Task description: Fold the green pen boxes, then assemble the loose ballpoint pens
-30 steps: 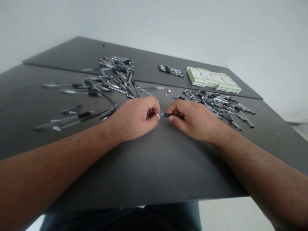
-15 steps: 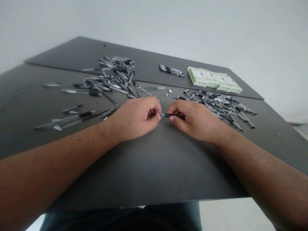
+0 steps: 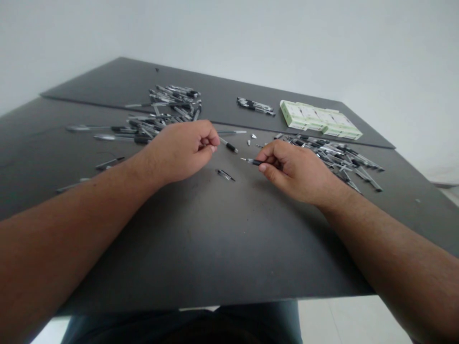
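Note:
My right hand [image 3: 292, 169] grips a black-sleeved pen [image 3: 254, 162], its bare tip pointing left. To the left, my left hand [image 3: 182, 148] has its thumb and fingers pressed together beside the left pile; what they hold, if anything, is too small to name. On the table between and just below the hands lies a pen cap [image 3: 225, 175]. Another pen with a black grip [image 3: 231, 147] lies between the hands, its rear end near the left fingertips. Two small pale tips [image 3: 253, 136] rest beyond the right hand.
Many pens [image 3: 175, 98] are heaped at the left and back left; another heap [image 3: 344, 160] lies right of the right hand. Several pens [image 3: 255, 105] lie in a row at the back, beside green-white boxes [image 3: 317, 118]. The grey table [image 3: 229, 248] ends near my lap.
My left hand has moved left and up, away from the pen's tip. The cap and the black-grip pen between the hands now show. My right hand, still on its pen, has shifted slightly right and up.

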Demonstrator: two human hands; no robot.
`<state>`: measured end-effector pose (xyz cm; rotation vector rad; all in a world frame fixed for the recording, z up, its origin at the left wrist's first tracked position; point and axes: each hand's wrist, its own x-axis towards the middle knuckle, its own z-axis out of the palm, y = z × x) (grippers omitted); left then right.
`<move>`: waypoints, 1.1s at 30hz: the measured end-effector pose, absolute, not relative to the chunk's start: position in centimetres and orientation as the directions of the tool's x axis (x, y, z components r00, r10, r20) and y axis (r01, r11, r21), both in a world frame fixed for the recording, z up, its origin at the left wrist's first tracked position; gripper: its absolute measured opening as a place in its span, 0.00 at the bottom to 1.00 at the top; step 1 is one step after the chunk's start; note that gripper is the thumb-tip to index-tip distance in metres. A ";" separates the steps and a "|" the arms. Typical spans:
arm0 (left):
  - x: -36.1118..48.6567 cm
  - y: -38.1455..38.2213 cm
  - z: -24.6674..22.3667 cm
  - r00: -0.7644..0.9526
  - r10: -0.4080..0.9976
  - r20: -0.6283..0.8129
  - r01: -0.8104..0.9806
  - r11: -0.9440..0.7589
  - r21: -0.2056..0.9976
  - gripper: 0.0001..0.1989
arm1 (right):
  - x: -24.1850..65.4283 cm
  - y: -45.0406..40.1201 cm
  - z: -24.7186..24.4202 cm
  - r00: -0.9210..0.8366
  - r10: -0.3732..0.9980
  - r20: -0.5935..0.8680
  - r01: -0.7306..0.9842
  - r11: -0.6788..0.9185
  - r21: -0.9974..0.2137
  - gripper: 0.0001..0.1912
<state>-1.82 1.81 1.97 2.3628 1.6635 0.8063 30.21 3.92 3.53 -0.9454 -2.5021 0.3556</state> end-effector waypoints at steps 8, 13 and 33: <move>-4.9 3.2 2.7 0.268 0.952 0.147 0.932 -0.295 0.211 0.10 | 30.3 4.0 3.7 -0.669 0.679 0.301 0.573 0.730 -0.373 0.07; -5.4 3.2 2.3 0.339 0.940 0.044 0.933 -0.342 0.109 0.09 | 30.4 4.2 3.6 -0.677 0.679 0.285 0.577 0.729 -0.367 0.07; -3.9 2.4 2.3 0.254 0.967 0.005 0.966 -0.254 0.044 0.13 | 30.4 4.2 3.4 -0.702 0.656 0.278 0.560 0.749 -0.353 0.09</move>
